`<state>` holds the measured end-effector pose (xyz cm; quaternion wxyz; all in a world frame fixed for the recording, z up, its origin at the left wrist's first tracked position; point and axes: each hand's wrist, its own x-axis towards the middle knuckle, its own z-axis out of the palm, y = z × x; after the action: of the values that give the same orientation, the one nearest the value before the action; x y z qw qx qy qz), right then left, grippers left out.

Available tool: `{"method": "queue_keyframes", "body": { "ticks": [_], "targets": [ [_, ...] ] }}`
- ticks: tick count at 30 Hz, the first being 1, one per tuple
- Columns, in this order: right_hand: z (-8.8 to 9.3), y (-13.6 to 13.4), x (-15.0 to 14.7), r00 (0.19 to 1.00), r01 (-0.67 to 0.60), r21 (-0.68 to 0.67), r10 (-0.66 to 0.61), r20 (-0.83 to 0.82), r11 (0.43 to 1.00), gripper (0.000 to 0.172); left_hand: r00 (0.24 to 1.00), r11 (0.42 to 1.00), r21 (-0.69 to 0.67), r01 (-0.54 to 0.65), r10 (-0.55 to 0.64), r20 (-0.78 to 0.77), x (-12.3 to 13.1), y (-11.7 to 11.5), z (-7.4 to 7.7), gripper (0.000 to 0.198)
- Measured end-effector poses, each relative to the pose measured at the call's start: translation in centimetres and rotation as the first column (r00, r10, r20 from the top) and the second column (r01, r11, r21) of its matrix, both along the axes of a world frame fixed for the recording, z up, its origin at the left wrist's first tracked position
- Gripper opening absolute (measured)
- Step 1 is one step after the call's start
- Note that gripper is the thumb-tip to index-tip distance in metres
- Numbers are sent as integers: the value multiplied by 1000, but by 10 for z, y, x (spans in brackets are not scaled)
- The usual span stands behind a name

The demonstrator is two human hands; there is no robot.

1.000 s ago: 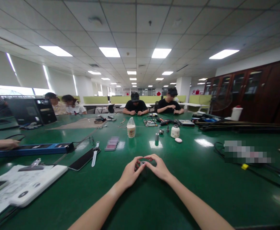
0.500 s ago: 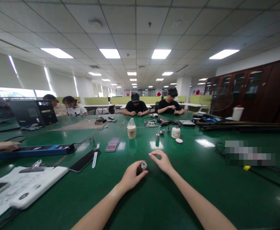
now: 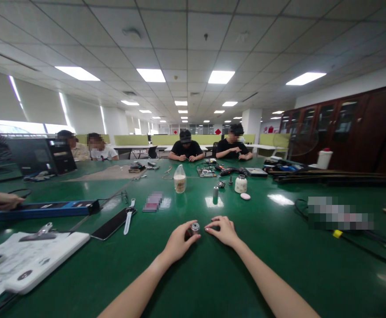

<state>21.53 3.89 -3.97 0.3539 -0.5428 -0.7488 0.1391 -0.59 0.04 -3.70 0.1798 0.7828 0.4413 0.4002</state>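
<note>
My left hand [image 3: 178, 244] is curled around a small silver metal cylinder [image 3: 195, 228], which stands upright on the green table with a dark hole in its top. Just to the right of it is my right hand [image 3: 223, 230], its thumb and index finger brought together in a pinch close to the cylinder but apart from it. Whatever sits between those fingertips, if anything, is too small to make out. Farther off, straight ahead, stands a second silver cylinder [image 3: 215, 193], with small dark metal parts [image 3: 221, 184] behind it.
A bagged cup [image 3: 180, 182] and a white jar [image 3: 241, 184] with its pink lid [image 3: 245, 196] stand ahead. At left lie a watch [image 3: 128, 220], a black phone [image 3: 110, 224], a clipboard [image 3: 63, 247] and a blue bar [image 3: 54, 209] touched by another person's hand. Two people sit opposite.
My right hand has come down and toward me, its fingertips now level with the cylinder's top. My left hand keeps its grip on the cylinder. The view has shifted slightly.
</note>
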Motion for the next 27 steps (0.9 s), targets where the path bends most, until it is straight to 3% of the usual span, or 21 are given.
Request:
{"method": "queue_keyframes", "body": {
  "ticks": [2, 4, 7, 10, 16, 22, 25, 27],
  "targets": [
    [-1, 6, -12, 973, -2, 10, 4, -229, 1000, 29, 1000, 1000, -10, 8, -7, 17, 0, 1, 0, 50],
    [0, 12, -26, 888, -66, 37, 76, -454, 997, 39, 999, 999, -27, 23, -22, 39, 0, 1, 1, 49],
    [6, 19, -47, 782, -252, 23, 218, -584, 967, 45, 997, 998, -45, 40, -37, 66, 0, 2, 2, 48],
    [13, 17, -58, 721, -377, -49, 260, -642, 925, 47, 996, 997, -62, 48, -44, 73, 0, 2, 1, 49],
    [20, -10, -59, 831, -288, 73, 287, -476, 955, 27, 996, 995, -82, 55, -50, 67, -1, 3, 2, 51],
    [21, -23, -53, 895, -275, 124, 301, -328, 953, 20, 990, 993, -80, 92, -83, 110, -1, 1, 0, 46],
    [21, -23, -52, 891, -287, 124, 312, -330, 950, 20, 971, 972, -184, 144, -103, 214, -4, 6, 2, 51],
    [20, -22, -51, 891, -298, 120, 321, -320, 947, 20, 941, 927, -313, 206, -100, 323, -7, 12, 7, 52]
  ]
}}
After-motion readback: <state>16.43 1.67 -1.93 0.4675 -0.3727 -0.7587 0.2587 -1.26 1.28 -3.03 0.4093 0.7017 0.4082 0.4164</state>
